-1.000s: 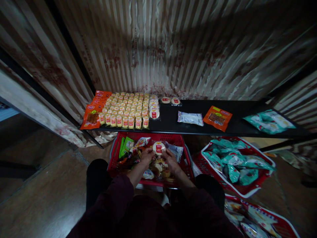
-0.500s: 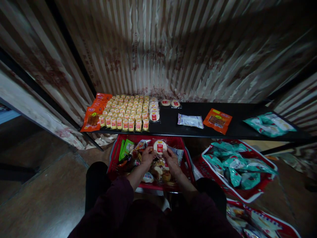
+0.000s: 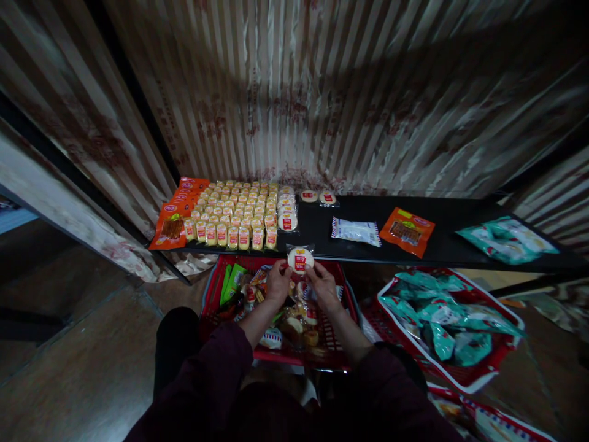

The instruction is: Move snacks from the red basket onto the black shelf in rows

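Between my left hand [image 3: 278, 281] and my right hand [image 3: 323, 283] is a round, pale packaged pastry [image 3: 300, 260] with a red label in a clear wrapper. The fingers of both hands pinch its lower edges. It is held upright at the front edge of the black shelf [image 3: 442, 215], above a red basket [image 3: 212, 288] of mixed wrapped snacks. On the shelf behind it, similar round pastries [image 3: 288, 221] stand in a column beside rows of small yellow wrapped cakes [image 3: 233, 236]. Two more round pastries [image 3: 328, 198] lie at the back.
A white striped packet [image 3: 356, 232], an orange snack pouch [image 3: 407, 231] and teal packages [image 3: 506, 239] lie along the shelf. Orange pouches [image 3: 171, 224] are at its left end. To the right, a red basket [image 3: 478, 383] holds teal packages, with another basket below. A striped curtain [image 3: 294, 92] hangs behind.
Both hands have raised the round pastry from over the basket up to the shelf's front edge. The view has shifted slightly.
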Demonstrator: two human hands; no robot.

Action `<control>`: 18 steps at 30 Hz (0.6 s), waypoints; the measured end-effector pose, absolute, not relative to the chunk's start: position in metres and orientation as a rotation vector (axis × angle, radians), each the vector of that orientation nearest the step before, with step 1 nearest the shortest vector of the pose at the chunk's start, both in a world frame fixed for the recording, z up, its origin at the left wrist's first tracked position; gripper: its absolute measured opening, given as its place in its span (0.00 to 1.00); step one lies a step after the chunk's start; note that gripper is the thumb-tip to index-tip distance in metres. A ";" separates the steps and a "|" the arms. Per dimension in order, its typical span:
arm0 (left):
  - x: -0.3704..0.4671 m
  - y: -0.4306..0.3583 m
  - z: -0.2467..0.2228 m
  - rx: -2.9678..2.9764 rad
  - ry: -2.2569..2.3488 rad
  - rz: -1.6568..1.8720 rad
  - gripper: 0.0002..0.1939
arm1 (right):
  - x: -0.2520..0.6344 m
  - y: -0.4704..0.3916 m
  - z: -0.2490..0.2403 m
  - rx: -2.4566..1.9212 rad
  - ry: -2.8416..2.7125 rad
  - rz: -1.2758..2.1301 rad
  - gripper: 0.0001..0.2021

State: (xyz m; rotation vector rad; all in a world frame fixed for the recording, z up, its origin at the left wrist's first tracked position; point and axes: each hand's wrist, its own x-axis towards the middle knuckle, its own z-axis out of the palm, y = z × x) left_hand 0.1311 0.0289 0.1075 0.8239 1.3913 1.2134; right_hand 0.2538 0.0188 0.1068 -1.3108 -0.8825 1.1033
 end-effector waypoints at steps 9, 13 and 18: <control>0.134 0.052 0.122 0.931 1.466 1.238 0.12 | 0.254 0.057 0.118 -1.292 -0.850 1.119 0.28; 0.140 0.059 0.125 1.154 1.574 1.156 0.16 | 0.257 0.074 0.116 -1.302 -0.855 1.113 0.29; 0.149 0.071 0.125 1.252 1.586 1.205 0.18 | 0.260 0.092 0.119 -1.304 -0.912 1.068 0.27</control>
